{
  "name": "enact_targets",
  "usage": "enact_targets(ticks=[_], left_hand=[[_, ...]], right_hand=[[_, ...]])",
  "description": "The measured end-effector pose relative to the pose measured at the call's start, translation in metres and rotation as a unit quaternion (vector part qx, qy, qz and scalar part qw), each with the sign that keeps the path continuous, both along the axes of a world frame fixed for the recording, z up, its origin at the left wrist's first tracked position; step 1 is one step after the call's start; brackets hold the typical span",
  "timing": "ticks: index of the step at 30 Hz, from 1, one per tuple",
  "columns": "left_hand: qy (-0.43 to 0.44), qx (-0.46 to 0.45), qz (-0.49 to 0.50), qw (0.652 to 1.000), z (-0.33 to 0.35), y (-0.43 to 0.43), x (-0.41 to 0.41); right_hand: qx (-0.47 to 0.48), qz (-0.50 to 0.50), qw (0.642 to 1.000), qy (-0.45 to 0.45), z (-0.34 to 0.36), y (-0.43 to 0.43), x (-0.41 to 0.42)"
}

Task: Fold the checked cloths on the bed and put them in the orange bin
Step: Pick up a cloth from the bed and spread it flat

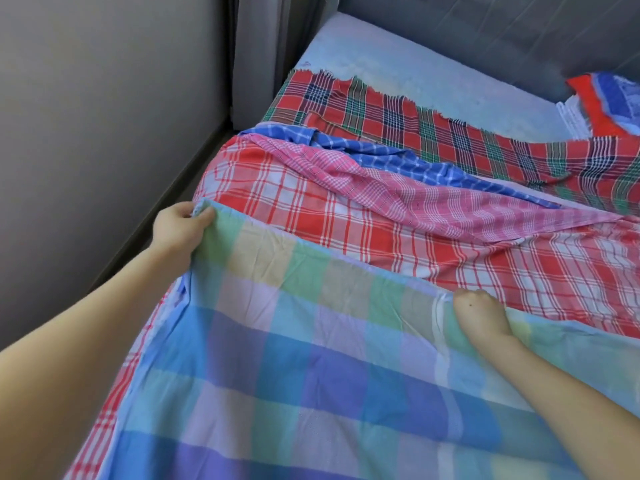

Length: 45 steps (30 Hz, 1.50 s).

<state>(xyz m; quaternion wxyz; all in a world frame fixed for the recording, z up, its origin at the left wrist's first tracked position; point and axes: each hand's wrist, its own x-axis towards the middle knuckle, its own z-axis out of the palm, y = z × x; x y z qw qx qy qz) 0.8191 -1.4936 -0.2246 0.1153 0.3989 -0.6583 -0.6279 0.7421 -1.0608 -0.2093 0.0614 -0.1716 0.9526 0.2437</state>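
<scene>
Gripping the cloth [311, 393] by its edge with curled fingers [181, 210], my left hand [180, 228] at nine o'clock, right hand [480, 313] at four; it lies toward six.

The pale-blue-sheeted bed [398, 71] bears 1 red-green tartan cloth [433, 133] spread flat, 1 red-white checked cloth [346, 233] nearer, and 1 red-blue bundle [609, 98] at the far right.
</scene>
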Motion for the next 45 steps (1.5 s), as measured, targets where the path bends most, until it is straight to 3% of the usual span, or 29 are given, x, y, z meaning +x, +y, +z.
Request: enact_targets(ticks=[2,7,9,14,16,18,21,24,26,29,31,34,36,39,40,42,45], left_hand=[[0.007,-0.009,0.004,1.0,0.001,-0.002,-0.001],[-0.017,-0.019,0.004,1.0,-0.008,0.0,-0.002],[-0.019,-0.023,0.011,1.0,-0.013,0.001,-0.004],[-0.023,-0.045,0.007,0.999,-0.017,0.003,-0.005],[-0.021,-0.07,0.01,0.997,-0.018,0.002,-0.004],[-0.023,-0.12,0.015,0.992,-0.023,0.001,-0.006],[-0.068,-0.189,0.0,0.98,-0.031,0.01,-0.012],[-0.155,-0.241,-0.031,0.958,-0.033,0.014,-0.016],[-0.186,-0.248,-0.056,0.949,-0.027,0.016,-0.022],[-0.18,-0.225,-0.086,0.954,-0.01,0.023,-0.009],[-0.17,-0.205,-0.09,0.96,-0.004,0.024,0.021],[-0.17,-0.167,-0.099,0.966,0.004,0.024,0.073],[-0.191,-0.125,-0.149,0.962,0.014,0.026,0.104],[-0.197,0.11,-0.214,0.95,0.03,0.039,0.15],[-0.2,0.127,-0.221,0.946,0.034,0.046,0.165],[-0.22,-0.005,-0.251,0.943,0.037,0.064,0.184],[-0.243,-0.313,-0.28,0.874,0.046,0.099,0.223]], right_hand=[[0.096,0.005,0.995,-0.029,0.015,0.006,0.001],[0.153,0.086,0.982,-0.069,0.014,0.031,-0.006],[0.084,0.107,0.99,-0.048,0.003,0.035,-0.01],[0.04,-0.013,0.996,-0.074,0.0,0.037,-0.013],[-0.048,-0.013,0.998,-0.025,0.008,0.045,-0.019],[-0.119,-0.008,0.989,0.086,0.015,0.054,-0.034],[-0.074,-0.079,0.991,0.077,0.029,0.036,-0.048],[-0.01,-0.182,0.981,-0.06,0.011,0.001,-0.047],[-0.022,-0.177,0.984,-0.018,0.007,-0.027,-0.035],[-0.211,-0.065,0.97,0.097,0.003,-0.062,0.01],[-0.31,0.045,0.948,0.055,-0.016,-0.088,0.064],[-0.234,0.06,0.965,-0.106,-0.055,-0.108,0.111],[-0.201,0.025,0.967,-0.154,-0.068,-0.109,0.107],[-0.155,0.004,0.97,-0.187,-0.062,-0.111,0.093],[-0.142,-0.01,0.967,-0.21,-0.06,-0.111,0.089],[-0.124,-0.046,0.96,-0.246,-0.038,-0.123,0.09],[-0.334,-0.109,0.918,-0.184,0.014,-0.164,0.139]])
